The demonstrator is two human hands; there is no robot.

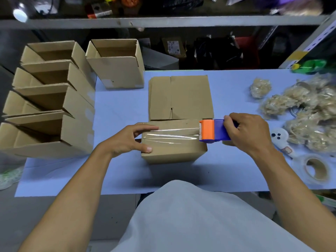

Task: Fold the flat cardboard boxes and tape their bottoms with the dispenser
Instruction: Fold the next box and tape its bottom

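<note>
Far to the left of the left hand, a row of folded boxes (pixel 49 113) is stood with open tops upward, apparently parked out of the working area once their bottoms are done; one more open box (pixel 116 64) is set beyond them. The left hand (pixel 131 140) is laid over the left end of the box being taped (pixel 172 144), with forefinger stretched along the top and thumb pressed against the near side, so that the box is kept from sliding and the tape's start is pinned, it seems. Between the hands, a strip of clear tape (pixel 172 133) is drawn along the seam of the closed bottom flaps. Just beyond it, a flat cardboard box (pixel 180 97) is kept on the blue tabletop (pixel 118 110), within easy reach for the next fold. At the box's right edge, the orange-and-blue tape dispenser (pixel 212 131) is gripped by the right hand (pixel 249 131), fingers curled round its body; its orange mouth is held against the corner, probably for cutting. Right of that hand, bundles of straw-like filler (pixel 309 106), a small white plush toy (pixel 280 137) and a spare tape roll (pixel 316 168) are lying.
</note>
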